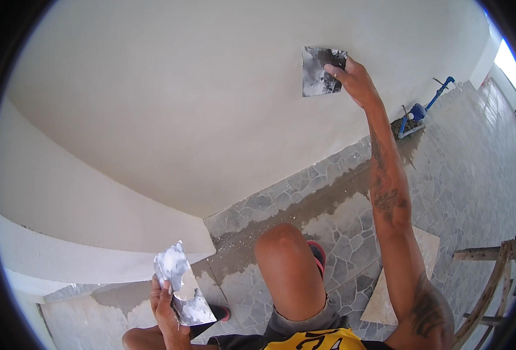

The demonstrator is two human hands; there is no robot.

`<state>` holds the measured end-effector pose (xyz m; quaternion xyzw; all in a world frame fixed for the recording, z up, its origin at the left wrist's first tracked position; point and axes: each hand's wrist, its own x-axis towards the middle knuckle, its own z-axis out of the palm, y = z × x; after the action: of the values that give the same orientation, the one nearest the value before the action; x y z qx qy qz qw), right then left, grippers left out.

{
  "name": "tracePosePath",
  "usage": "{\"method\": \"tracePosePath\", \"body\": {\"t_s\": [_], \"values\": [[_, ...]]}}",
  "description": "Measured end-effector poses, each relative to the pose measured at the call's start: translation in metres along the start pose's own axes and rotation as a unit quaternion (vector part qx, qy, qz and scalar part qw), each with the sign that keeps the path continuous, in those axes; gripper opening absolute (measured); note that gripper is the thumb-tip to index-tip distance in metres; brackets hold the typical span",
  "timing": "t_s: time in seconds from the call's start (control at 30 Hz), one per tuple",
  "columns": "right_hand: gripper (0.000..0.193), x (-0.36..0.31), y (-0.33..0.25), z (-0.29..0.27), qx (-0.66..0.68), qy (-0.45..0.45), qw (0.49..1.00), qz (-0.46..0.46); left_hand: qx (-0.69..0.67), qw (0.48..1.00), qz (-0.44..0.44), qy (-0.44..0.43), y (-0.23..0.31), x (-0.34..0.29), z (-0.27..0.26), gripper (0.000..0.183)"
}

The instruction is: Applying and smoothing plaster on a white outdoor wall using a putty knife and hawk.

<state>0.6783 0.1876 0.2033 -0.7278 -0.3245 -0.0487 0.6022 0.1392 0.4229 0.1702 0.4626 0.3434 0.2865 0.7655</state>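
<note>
My right hand reaches far out along the white wall, its fingers closed on a flat, square metal putty blade. The blade lies against or very close to the wall, its face smeared with grey and white. Low at the left, my left hand grips a second flat metal plate by its edge. White putty coats much of that plate, with a thicker beige-white lump near its middle.
Blue water pipes with a meter stick up beside the wall at the right. A wooden trestle stands at the lower right, near a loose beige tile. A curved white ledge projects at the left. Stone-patterned tiles cover the floor.
</note>
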Motion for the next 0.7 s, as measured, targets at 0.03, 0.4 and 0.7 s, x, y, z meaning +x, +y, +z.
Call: {"method": "tracePosePath", "body": {"t_s": [0.03, 0.4, 0.7], "values": [[0.043, 0.001, -0.004, 0.000, -0.049, -0.020, 0.999, 0.011, 0.001, 1.000, -0.001, -0.001, 0.000, 0.000, 0.000, 0.045], [0.048, -0.014, -0.016, 0.007, -0.187, -0.056, 0.980, -0.034, -0.008, 0.998, -0.006, -0.059, 0.001, 0.001, 0.001, 0.032], [0.032, -0.025, -0.053, 0.004, -0.089, 0.071, 0.994, 0.002, -0.004, 1.000, 0.002, -0.031, 0.001, 0.000, 0.003, 0.038]]}}
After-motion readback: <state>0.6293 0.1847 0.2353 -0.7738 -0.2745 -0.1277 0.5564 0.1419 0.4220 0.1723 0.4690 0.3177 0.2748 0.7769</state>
